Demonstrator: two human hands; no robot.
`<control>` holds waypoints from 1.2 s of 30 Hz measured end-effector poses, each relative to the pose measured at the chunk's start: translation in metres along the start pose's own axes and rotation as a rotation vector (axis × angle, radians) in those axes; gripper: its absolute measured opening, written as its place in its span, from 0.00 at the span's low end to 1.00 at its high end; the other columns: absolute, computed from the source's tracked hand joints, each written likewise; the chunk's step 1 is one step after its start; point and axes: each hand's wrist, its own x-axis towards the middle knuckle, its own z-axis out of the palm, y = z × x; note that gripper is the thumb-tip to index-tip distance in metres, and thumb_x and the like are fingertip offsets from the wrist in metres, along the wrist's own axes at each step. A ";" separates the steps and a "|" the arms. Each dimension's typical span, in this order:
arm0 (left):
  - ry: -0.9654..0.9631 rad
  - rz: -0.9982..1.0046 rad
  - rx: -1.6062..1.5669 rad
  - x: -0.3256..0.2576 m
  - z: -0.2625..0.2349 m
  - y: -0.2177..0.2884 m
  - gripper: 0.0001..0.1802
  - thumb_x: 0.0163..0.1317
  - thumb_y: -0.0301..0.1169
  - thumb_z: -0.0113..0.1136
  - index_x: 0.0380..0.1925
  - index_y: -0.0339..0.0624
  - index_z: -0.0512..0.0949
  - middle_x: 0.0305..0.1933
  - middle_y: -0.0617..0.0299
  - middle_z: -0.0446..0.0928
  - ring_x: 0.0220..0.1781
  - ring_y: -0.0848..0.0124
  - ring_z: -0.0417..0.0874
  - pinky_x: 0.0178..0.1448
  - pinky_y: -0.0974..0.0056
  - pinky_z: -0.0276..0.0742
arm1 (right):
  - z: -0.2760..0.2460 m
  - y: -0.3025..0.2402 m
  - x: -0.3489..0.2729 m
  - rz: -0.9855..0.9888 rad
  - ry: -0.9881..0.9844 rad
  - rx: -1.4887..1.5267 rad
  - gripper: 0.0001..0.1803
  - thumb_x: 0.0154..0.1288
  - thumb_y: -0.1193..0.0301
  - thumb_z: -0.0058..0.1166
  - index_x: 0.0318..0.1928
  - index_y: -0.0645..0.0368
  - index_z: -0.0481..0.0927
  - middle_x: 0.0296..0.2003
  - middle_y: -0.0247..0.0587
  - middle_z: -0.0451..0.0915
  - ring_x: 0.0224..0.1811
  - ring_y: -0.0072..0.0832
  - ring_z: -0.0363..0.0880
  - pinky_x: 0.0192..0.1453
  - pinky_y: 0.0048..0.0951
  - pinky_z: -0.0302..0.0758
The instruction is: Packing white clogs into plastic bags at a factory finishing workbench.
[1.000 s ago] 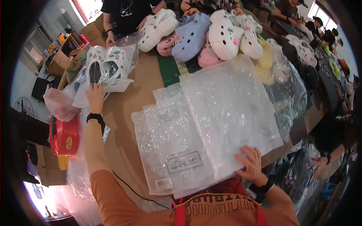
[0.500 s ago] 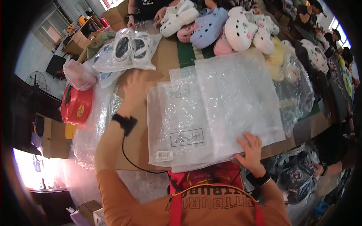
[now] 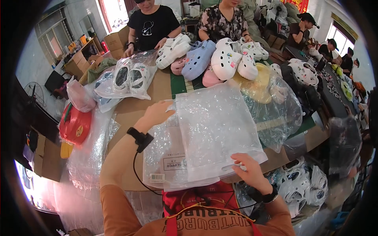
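In front of me a stack of flat see-through plastic bags point(image 3: 220, 129) lies on the cardboard-covered table point(image 3: 132, 104). The upper bag is frosted and sits to the right; a printed bag point(image 3: 159, 147) shows from beneath it on the left. My left hand point(image 3: 157, 113) rests at the stack's upper left edge with its fingers stretched out, tips close to the upper bag's side. At the lower right corner, my right hand point(image 3: 249, 171) has its fingers and thumb apart, near a slot in the bag's edge. Neither hand grips anything that I can see.
White, blue and pink clogs point(image 3: 199, 59) are heaped beyond the bags. Bagged clogs point(image 3: 132, 78) lie far left, near a red roll point(image 3: 75, 125). Yellow clogs in plastic point(image 3: 256, 84) are at right. More bagged clogs point(image 3: 301, 187) stand lower right. Co-workers point(image 3: 151, 25) are across the table.
My left hand has moved right, from the cardboard to the bags' upper left edge. My right hand stays at the lower right corner. The view has tilted up, showing more of the co-workers.
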 end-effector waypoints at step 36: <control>-0.243 -0.195 0.039 -0.093 0.104 -0.022 0.44 0.57 0.64 0.37 0.68 0.54 0.44 0.72 0.45 0.32 0.72 0.44 0.27 0.65 0.33 0.23 | -0.052 0.092 0.282 0.357 0.138 0.486 0.30 0.56 0.62 0.56 0.57 0.62 0.65 0.37 0.36 0.72 0.36 0.22 0.71 0.38 0.26 0.72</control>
